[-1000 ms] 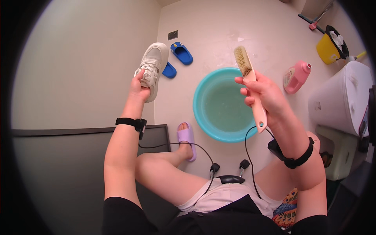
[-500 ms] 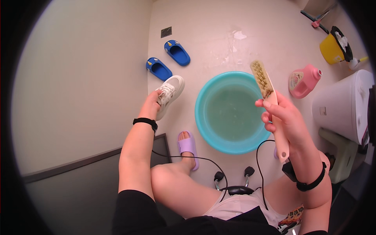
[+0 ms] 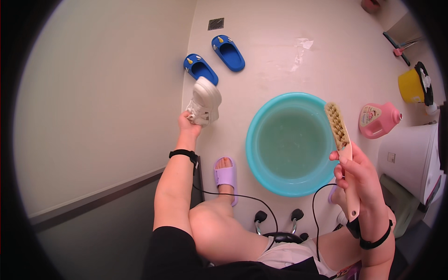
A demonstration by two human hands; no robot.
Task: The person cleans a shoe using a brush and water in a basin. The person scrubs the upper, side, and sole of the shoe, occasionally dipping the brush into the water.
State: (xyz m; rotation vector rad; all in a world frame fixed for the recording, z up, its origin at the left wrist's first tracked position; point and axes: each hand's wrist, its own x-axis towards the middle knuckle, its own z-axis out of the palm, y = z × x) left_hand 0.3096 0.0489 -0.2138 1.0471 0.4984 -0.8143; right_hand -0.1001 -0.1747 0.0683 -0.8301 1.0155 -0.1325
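My left hand [image 3: 190, 125] grips a white lace-up sneaker [image 3: 205, 99], held up at the left near a pair of blue slippers, its sole side partly turned toward the far right. In my right hand [image 3: 361, 175] is a scrub brush [image 3: 339, 128] with pale bristles and a light pink handle, raised over the right rim of the basin. My fingers wrap its handle, with the bristles facing up and away. Between the hands a round turquoise basin [image 3: 252, 154] stands on the floor, holding cloudy greenish water.
Two blue slippers [image 3: 228, 55] lie at the far left by a floor drain [image 3: 216, 24]. Right of the basin are a pink jug [image 3: 377, 121], a white bin [image 3: 406, 158] and a yellow bucket [image 3: 410, 86]. Black cables [image 3: 242, 196] run across my legs.
The sneaker has been turned in my left hand, from laces showing to more of its side and sole. My right hand and the brush sit lower in the picture. The view has shifted.
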